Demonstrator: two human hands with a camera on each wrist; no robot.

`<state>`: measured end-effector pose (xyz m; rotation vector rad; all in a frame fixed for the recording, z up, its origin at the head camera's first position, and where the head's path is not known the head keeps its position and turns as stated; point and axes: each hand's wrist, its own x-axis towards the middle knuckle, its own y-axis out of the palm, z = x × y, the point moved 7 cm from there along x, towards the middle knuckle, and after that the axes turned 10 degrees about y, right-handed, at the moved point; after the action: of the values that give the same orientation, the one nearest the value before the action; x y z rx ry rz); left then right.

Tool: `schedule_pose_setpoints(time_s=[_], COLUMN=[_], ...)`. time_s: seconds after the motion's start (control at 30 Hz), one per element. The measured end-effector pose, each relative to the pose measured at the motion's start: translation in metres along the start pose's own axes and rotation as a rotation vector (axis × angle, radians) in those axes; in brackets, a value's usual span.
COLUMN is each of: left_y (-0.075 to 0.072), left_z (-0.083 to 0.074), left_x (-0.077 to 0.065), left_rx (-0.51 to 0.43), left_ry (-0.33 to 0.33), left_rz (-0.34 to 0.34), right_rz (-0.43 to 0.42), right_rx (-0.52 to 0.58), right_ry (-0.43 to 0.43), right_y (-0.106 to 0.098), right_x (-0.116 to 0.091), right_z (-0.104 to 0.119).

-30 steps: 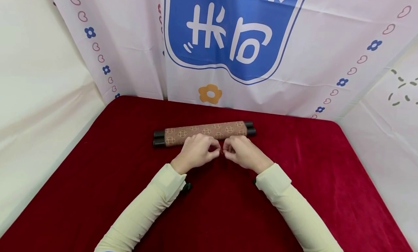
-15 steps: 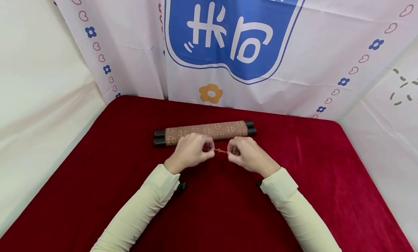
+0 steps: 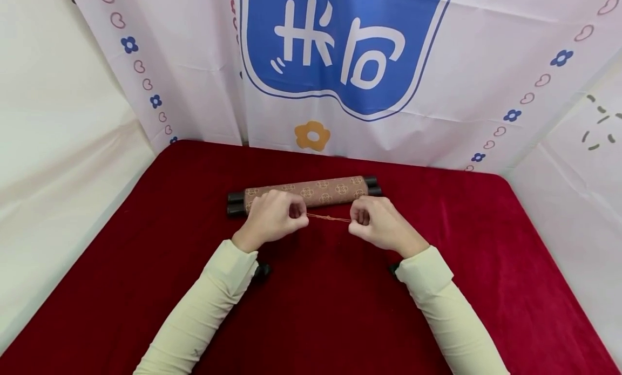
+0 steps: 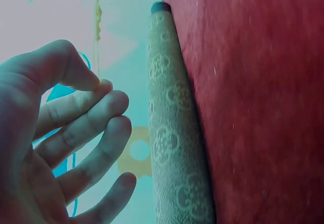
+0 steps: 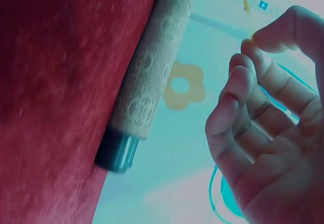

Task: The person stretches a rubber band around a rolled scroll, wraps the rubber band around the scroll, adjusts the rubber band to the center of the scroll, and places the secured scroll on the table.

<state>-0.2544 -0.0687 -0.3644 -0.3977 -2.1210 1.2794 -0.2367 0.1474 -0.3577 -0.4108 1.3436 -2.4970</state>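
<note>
A thin orange cord (image 3: 328, 218) with a small knot near its middle is stretched between both hands. My left hand (image 3: 273, 216) pinches one end between thumb and index finger, its other fingers loosely bent, as the left wrist view shows. At the opposite end, my right hand (image 3: 383, 224) pinches the cord (image 5: 246, 3) the same way. Just beyond the hands lies a rolled scroll (image 3: 316, 192), brown with a gold flower pattern and paired black rod ends. Part of the scroll's near side is hidden behind the left hand.
The scroll rests on a table covered in dark red velvet (image 3: 320, 310). Behind the table hangs a white cloth (image 3: 204, 83) with a blue printed emblem. Pale cloth walls (image 3: 63, 148) stand at both sides.
My hands have moved apart, left hand leftward and right hand rightward. The cord, bunched between the fingertips at first, is now drawn out long and nearly straight. The scroll stays put.
</note>
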Motion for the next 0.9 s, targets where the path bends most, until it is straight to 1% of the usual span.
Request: schedule_pose_setpoints(time_s=[0.23,0.3,0.37,0.43,0.53,0.6,0.67,0.77,0.9], left_y=[-0.012,-0.015,-0.015,-0.012,-0.004,0.000,0.002,0.003,0.007], left_z=[0.013,0.017,0.017,0.011,-0.003,-0.011,-0.015,-0.017,-0.022], left_x=[-0.001,-0.002,-0.002,-0.001,0.002,0.004,0.005,0.005,0.006], left_rx=[0.056,0.070,0.069,0.045,0.027,0.031,0.051,0.035,-0.013], left_ry=[-0.014,-0.034,-0.044,-0.026,0.033,0.059,0.062,0.053,0.067], left_rz=[-0.031,-0.037,-0.040,-0.021,0.014,0.024,0.016,0.013,0.039], right_rz=[-0.043,-0.060,-0.060,-0.034,0.011,0.014,-0.002,-0.013,0.003], right_rx=[0.024,0.029,0.040,0.051,0.045,0.036,0.025,0.033,0.051], right_ry=[0.050,0.053,0.056,0.051,0.031,0.028,0.038,0.047,-0.015], right_y=[-0.015,-0.017,-0.017,-0.013,-0.006,-0.005,-0.005,-0.002,0.005], right_x=[0.002,0.003,0.002,0.002,0.001,0.000,-0.001,-0.001,-0.001], right_z=[-0.022,-0.025,-0.025,-0.021,-0.010,-0.004,-0.002,-0.002,0.005])
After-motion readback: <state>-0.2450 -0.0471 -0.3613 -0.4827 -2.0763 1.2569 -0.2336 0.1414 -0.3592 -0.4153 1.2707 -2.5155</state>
